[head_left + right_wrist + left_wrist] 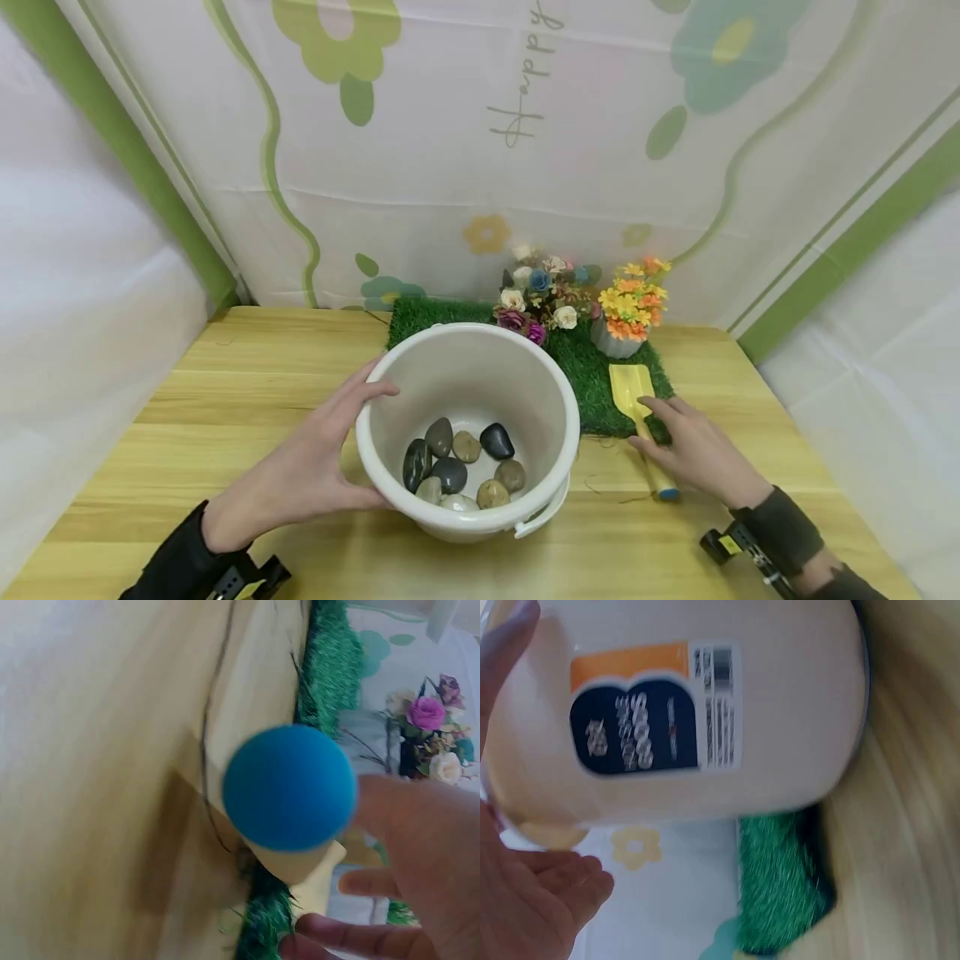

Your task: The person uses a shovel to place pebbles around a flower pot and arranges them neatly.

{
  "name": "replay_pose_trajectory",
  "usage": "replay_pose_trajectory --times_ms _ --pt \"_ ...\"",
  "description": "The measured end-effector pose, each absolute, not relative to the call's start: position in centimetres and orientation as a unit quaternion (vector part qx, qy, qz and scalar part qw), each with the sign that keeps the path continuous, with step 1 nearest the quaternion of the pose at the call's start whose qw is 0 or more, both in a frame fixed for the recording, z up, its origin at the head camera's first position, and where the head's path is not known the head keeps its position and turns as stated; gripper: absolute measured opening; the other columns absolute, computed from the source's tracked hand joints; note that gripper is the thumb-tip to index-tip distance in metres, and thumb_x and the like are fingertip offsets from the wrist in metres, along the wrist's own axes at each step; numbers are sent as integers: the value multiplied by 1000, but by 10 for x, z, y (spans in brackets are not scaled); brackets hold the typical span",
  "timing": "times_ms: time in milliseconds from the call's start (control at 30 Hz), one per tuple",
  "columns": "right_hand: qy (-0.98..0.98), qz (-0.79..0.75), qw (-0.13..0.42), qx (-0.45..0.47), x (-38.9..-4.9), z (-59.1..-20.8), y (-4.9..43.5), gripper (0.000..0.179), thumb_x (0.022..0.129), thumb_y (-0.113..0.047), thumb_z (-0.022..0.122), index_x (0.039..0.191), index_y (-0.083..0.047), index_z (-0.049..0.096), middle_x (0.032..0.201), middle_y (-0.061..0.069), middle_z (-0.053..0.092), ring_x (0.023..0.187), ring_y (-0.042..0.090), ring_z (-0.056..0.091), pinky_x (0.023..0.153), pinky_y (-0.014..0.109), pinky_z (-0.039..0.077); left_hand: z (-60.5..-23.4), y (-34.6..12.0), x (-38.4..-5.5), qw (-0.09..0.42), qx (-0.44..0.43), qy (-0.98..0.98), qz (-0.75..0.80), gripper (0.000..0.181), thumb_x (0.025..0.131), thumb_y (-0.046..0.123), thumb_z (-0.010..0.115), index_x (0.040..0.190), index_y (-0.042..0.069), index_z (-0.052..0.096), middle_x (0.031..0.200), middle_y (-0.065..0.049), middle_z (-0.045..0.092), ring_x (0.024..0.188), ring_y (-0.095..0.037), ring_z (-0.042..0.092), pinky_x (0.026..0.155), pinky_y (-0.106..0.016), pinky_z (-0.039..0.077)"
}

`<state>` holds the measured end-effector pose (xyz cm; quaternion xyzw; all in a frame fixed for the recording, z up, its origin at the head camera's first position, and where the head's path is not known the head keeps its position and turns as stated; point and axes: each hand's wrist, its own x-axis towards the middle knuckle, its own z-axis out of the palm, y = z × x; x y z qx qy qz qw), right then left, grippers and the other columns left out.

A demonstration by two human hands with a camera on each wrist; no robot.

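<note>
A large white bucket stands upright on the table with several smooth stones on its floor. My left hand grips the bucket's left side; one finger hooks over the rim and the thumb lies against the outer wall. In the left wrist view a printed label shows on the bucket's wall. To the right lies a yellow toy shovel, its blue-capped handle end towards me. My right hand is at the shovel's neck, thumb and fingers spread about it.
Behind the bucket, a green turf mat lies on the wooden table. On it stand mixed artificial flowers and a grey pot of orange and yellow flowers. A printed white curtain hangs at the back. The bucket's handle hangs low at its right.
</note>
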<state>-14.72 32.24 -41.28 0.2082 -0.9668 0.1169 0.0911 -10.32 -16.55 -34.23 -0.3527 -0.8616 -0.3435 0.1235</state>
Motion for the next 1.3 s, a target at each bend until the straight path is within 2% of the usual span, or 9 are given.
replay_pose_trajectory --times_ms 167,433,567,700,833,933,1067,1200,1300 --pt "-972 129 70 186 -151 -417 319 67 83 -45 64 131 -4 44 110 20 55 87 26 59 65 43 52 -347 -161 -103 122 -346 -848 -382 81 56 48 83 115 15 40 150 -7 16 132 -25 24 90 -46 40" --pt "-968 137 72 198 -154 -424 315 49 81 -22 68 119 4 51 100 16 58 84 24 57 66 38 52 -349 -160 -105 123 -353 -830 -413 74 54 44 85 102 15 37 146 -7 25 128 -26 30 86 -43 44" --pt "-967 142 79 196 -154 -422 316 41 79 -14 67 112 6 55 97 15 57 81 23 56 65 38 51 -349 -161 -104 115 -353 -831 -414 73 55 42 85 101 14 37 133 -5 38 120 -24 41 84 -38 45" --pt "-966 155 78 192 -152 -415 317 34 78 -8 66 107 6 58 95 15 56 81 23 55 65 38 51 -334 -156 -98 114 -355 -828 -419 72 52 31 88 99 10 37 118 -5 43 110 -26 47 79 -35 46" --pt "-964 177 56 188 -149 -407 322 34 80 -10 67 110 5 58 98 14 56 84 22 56 67 35 50 -318 -150 -91 137 -366 -817 -424 69 49 20 87 95 5 38 111 -4 43 104 -25 50 75 -34 48" --pt "-964 197 32 177 -147 -403 328 38 83 -14 67 114 4 56 104 15 55 87 23 57 68 36 51 -316 -150 -90 145 -371 -811 -429 68 49 20 87 94 5 38 110 -4 44 103 -21 50 73 -34 49" --pt "-965 207 19 163 -143 -392 333 37 84 -20 67 114 -1 55 102 11 59 86 22 57 67 38 51 -317 -150 -90 137 -370 -812 -430 69 50 21 87 95 7 36 110 -4 43 103 -20 49 73 -37 49" --pt "-964 200 31 170 -137 -374 335 34 84 -25 68 110 -9 55 93 1 60 81 15 57 66 35 49 -326 -153 -94 133 -368 -814 -429 71 51 25 88 96 8 36 111 -4 43 105 -23 49 74 -38 49" --pt "-961 195 55 189 -134 -359 335 30 82 -26 69 107 -13 57 90 -4 60 78 8 56 65 31 49 -337 -157 -100 121 -361 -822 -423 73 53 35 87 98 10 35 115 -4 43 108 -24 48 77 -38 47"
